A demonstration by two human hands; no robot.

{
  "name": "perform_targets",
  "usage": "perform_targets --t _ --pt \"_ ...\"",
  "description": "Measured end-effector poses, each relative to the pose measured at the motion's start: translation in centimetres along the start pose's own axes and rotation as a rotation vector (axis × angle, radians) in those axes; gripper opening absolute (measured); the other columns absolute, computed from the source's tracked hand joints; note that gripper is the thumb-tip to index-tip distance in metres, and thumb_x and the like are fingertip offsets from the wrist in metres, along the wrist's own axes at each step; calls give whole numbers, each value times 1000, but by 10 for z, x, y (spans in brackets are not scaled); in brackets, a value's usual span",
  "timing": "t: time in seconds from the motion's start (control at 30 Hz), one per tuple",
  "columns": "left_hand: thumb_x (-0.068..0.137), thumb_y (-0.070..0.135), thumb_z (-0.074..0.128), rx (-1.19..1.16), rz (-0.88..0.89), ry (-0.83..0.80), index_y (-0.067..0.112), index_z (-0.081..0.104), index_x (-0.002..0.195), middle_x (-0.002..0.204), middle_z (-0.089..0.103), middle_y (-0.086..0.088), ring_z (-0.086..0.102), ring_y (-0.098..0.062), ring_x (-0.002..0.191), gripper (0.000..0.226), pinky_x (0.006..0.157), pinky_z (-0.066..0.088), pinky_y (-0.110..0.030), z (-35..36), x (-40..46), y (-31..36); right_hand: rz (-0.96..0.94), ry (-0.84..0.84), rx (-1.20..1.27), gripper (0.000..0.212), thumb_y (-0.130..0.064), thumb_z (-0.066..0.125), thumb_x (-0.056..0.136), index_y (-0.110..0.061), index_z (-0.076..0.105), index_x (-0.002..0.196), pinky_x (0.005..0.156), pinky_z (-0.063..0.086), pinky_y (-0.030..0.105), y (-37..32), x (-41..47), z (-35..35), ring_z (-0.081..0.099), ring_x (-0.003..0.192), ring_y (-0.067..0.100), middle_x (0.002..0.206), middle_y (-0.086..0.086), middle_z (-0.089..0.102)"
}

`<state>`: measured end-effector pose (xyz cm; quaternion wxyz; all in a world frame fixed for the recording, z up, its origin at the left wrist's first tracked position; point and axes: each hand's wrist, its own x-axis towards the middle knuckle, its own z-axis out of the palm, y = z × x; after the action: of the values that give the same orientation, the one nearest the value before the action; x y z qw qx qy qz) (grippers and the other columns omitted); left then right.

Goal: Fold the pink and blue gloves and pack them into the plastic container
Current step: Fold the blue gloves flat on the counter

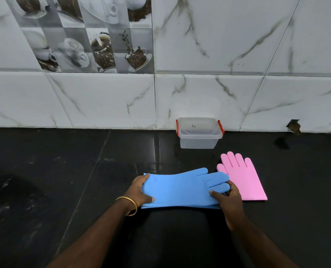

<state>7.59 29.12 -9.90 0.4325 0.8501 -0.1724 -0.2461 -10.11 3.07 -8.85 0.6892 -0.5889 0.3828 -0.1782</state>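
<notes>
A blue glove (182,187) lies flat and sideways on the black counter, cuff to the left, fingers to the right. My left hand (141,192) grips its cuff end, thumb on top. My right hand (229,200) pinches the glove's finger end, thumb on top. A pink glove (242,178) lies flat just right of the blue one, fingers pointing away, partly under the blue fingertips. The clear plastic container (199,141) with red side clips and its lid on stands against the wall behind both gloves.
The black counter (64,180) runs wide to the left and right. A marble-tiled wall (102,101) closes off the back. A small broken hole (293,125) shows at the wall's base on the right.
</notes>
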Motion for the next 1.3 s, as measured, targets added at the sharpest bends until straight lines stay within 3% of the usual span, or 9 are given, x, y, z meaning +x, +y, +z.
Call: perform_targets --t 0.1,0.27,0.6,0.7,0.8,0.93,1.03,1.13,1.3 --pt "64 -6 79 -2 12 186 9 58 126 128 46 -9 58 -22 104 68 84 49 -24 0 1 0 -93 167 -146 78 0 80 76 -16 42 143 92 55 41 -1 -6 2 58 116 23 138 6 53" --pt "71 14 77 147 -101 351 7 64 115 117 59 -12 61 -25 102 46 90 47 -27 2 6 2 -473 373 -664 69 -13 81 77 -11 49 137 109 38 47 -4 -15 18 45 134 31 147 13 47" --pt "60 20 87 172 -320 143 10 68 106 107 72 -7 67 -26 100 50 90 54 -35 0 28 17 -608 -478 -1350 67 -56 47 92 -41 25 153 121 -4 34 29 -17 44 2 154 13 165 -15 11" --pt "64 15 86 119 -266 69 6 70 104 103 73 -9 69 -26 95 44 89 55 -36 1 35 19 -812 -481 -1423 50 -46 61 90 -41 52 139 119 24 37 26 -18 42 36 146 16 153 -14 43" --pt "74 18 79 174 -188 90 10 65 112 109 70 -7 66 -23 99 41 83 51 -27 2 39 18 -922 -453 -1553 57 -45 92 49 -44 75 104 83 58 29 21 -20 46 71 106 11 114 -17 73" --pt "78 17 75 120 -172 107 14 65 99 103 70 -5 66 -22 92 24 81 54 -33 -9 46 22 -871 -450 -1598 65 -46 94 39 -42 77 102 78 59 26 15 -21 55 72 102 10 112 -17 74" --pt "77 15 76 50 -198 210 19 54 78 92 68 -6 61 -16 74 23 67 49 -29 -20 50 23 -806 -565 -1537 61 -34 68 86 -37 48 144 116 33 36 12 -17 62 36 145 19 155 -10 42" --pt "79 12 75 -89 -196 284 18 54 106 98 69 -8 63 -18 80 35 73 50 -30 -26 49 17 -714 -636 -1453 55 -31 38 104 -35 21 156 123 4 35 21 -9 70 3 155 19 166 -10 12" --pt "72 12 81 -260 -69 64 45 51 119 95 64 -8 67 -18 74 65 51 55 -31 -36 31 7 -497 -549 -997 67 -55 45 97 -39 17 156 121 13 29 18 -15 92 18 150 8 161 -16 23"
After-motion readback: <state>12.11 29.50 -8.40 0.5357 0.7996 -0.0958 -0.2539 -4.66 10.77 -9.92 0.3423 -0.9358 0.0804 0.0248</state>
